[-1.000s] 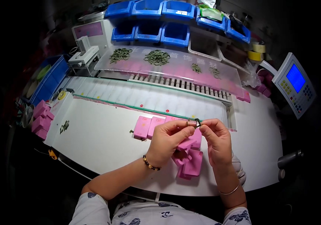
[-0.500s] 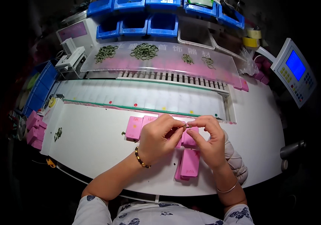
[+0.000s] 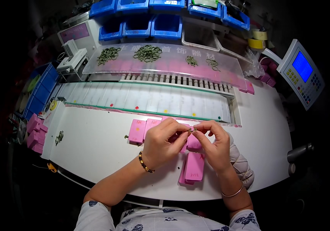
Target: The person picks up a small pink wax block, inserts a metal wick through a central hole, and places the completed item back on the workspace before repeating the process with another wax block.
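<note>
My left hand (image 3: 164, 140) and my right hand (image 3: 214, 143) meet over the white worktop, thumb and forefinger of each pinched together. Between the fingertips is a small green piece (image 3: 190, 131), mostly covered, so its exact form cannot be made out. It resembles the green rings (image 3: 147, 53) heaped on the translucent shelf. Under and around my hands lie pink rubber mould blocks, one at the left (image 3: 137, 130) with a bit of green beside it. Closer to me, another pink block (image 3: 194, 166) rests partly on a second one. A few dark crumbs dot the worktop near it.
Beyond my hands runs a long white tray (image 3: 153, 101) with green edging, rollers behind it. Blue bins (image 3: 166, 26) line the back. A control panel (image 3: 303, 71) with a blue screen stands right. Pink blocks (image 3: 36, 134) are stacked left; quilted fabric (image 3: 241, 165) lies by my right wrist.
My right thumb has moved up and in, so the fingertips of both hands are now closer together around the small green piece. The blocks stay in place; the view has shifted slightly.
</note>
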`<action>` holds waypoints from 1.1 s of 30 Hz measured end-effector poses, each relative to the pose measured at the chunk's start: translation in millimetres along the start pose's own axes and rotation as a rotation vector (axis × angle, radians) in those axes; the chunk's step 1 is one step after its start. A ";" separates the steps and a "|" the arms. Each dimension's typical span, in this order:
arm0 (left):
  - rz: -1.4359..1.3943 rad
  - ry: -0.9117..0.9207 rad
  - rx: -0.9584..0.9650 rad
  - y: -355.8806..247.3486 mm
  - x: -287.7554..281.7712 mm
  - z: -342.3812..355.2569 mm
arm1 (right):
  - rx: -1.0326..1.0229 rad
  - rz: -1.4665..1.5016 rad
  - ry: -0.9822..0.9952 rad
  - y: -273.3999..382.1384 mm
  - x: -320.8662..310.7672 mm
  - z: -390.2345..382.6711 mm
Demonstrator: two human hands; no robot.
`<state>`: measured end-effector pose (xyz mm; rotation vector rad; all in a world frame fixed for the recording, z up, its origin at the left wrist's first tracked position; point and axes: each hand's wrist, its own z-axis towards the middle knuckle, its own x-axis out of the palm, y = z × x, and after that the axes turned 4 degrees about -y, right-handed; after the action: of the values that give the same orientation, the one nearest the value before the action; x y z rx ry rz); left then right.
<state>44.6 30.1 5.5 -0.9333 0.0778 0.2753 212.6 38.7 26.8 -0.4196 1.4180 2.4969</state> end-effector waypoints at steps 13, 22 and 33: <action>-0.062 0.025 -0.106 4.6 -0.3 0.3 | 0.295 0.226 0.049 -14.0 4.4 -3.6; -0.044 -0.006 -0.030 3.3 1.7 -0.2 | 0.284 0.261 0.046 -14.9 4.5 -4.2; 0.082 0.005 0.199 0.3 -1.9 1.8 | 0.207 0.214 0.024 -13.4 4.0 -4.4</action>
<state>42.6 31.3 6.7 -0.7337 0.1460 0.3346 214.1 41.9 12.6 -0.2710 1.7959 2.4742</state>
